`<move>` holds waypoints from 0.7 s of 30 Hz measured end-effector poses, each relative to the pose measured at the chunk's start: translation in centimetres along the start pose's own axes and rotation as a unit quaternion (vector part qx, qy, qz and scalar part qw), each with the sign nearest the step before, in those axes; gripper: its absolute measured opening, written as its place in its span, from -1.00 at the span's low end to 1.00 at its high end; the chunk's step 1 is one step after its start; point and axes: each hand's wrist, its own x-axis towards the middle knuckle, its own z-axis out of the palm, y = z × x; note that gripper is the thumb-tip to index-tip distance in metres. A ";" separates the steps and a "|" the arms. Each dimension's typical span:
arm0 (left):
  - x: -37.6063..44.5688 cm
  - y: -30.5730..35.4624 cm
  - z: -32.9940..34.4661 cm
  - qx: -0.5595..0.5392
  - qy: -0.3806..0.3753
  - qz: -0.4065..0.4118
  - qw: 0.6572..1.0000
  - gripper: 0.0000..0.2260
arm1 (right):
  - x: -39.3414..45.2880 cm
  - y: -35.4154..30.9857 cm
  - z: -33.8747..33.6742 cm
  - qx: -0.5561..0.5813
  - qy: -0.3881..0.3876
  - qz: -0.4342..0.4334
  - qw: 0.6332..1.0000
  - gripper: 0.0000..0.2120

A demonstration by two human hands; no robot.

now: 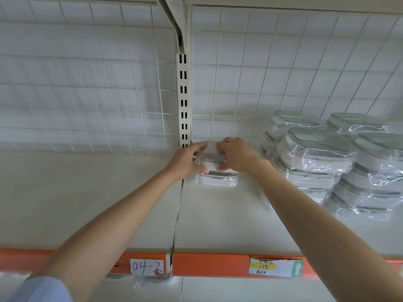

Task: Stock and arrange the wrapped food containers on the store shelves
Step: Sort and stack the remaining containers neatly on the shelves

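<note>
Head view shows a wrapped container [212, 158] pinched between the left hand [187, 161] and right hand [236, 154], fingers curled on its ends, atop another container [217, 178] at the shelf [218, 214] back, stacked containers [316, 162] well right.

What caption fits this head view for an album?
Both hands set a wrapped container onto another beside stacks on the shelf.
</note>
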 end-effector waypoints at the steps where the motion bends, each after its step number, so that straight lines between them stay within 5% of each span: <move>1: 0.4 -0.2 0.2 -0.014 0.006 -0.006 1.000 -0.23 | 0.2 0.1 0.1 0.008 0.006 0.007 1.000 -0.54; 11: 1.7 -0.9 1.1 0.003 0.017 -0.019 1.000 -0.22 | 0.6 0.7 0.6 0.075 0.000 0.031 0.997 -0.50; 21: 0.4 -0.4 1.1 0.123 -0.034 0.001 0.992 -0.26 | 0.7 0.1 1.3 -0.063 0.045 0.015 0.997 -0.60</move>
